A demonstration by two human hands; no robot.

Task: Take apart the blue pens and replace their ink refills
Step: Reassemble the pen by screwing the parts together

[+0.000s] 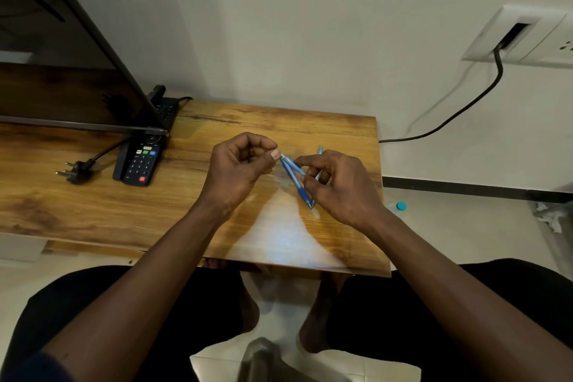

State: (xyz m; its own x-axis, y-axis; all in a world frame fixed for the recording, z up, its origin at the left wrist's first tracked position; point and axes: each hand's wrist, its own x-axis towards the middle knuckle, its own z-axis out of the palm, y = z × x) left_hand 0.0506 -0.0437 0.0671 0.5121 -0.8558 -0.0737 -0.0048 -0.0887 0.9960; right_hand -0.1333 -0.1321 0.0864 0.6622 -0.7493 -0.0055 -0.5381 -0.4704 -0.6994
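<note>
The right hand (341, 186) held a small bunch of blue pens (302, 192) in its curled fingers, with their tips poking out below the grip, just above the table (93, 201). The left hand (242, 164) pinched one pen's upper end between thumb and forefinger.

Light was dim and soft. A pale bluish glare lay on the wooden table (93, 205) near its front edge, dark shadows flanking it. Farther back over the table, the blue pens (292, 175) were motion-blurred. The table's edges bowed from wide-angle distortion.
</note>
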